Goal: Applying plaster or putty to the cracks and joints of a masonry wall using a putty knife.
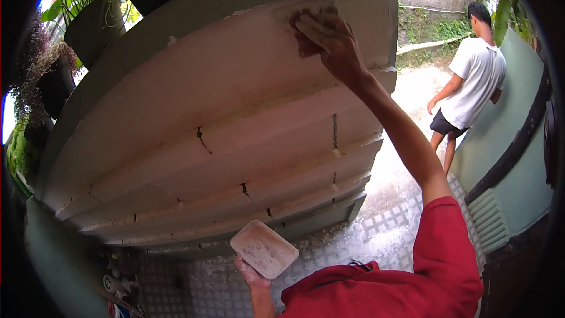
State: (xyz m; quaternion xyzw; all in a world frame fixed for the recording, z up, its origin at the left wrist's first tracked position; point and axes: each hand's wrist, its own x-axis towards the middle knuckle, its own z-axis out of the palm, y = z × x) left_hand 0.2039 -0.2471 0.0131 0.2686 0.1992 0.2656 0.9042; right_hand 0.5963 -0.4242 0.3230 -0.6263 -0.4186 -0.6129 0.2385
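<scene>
My right hand point(327, 35) is raised to the upper right of a pale, stepped wall surface point(247, 70). Its fingers press a reddish-brown flat piece point(309, 46) against the top band; whether that is sandpaper, a pad or a cloth I cannot tell. Low in front of me, my left hand point(253, 272) grips a shallow whitish tray point(266, 248) by its lower left edge. Pale smears streak the tray's inside. Dusty white residue coats my left fingers. Dark cracks point(203, 139) run down through several of the wall's steps.
Potted plants point(97, 29) line the top edge at the left. To the right, a person in a white shirt point(479, 73) stands on the bright path beside a green wall point(506, 135). The tiled floor point(382, 227) below carries white splatters. Some objects point(118, 282) lie in shadow at lower left.
</scene>
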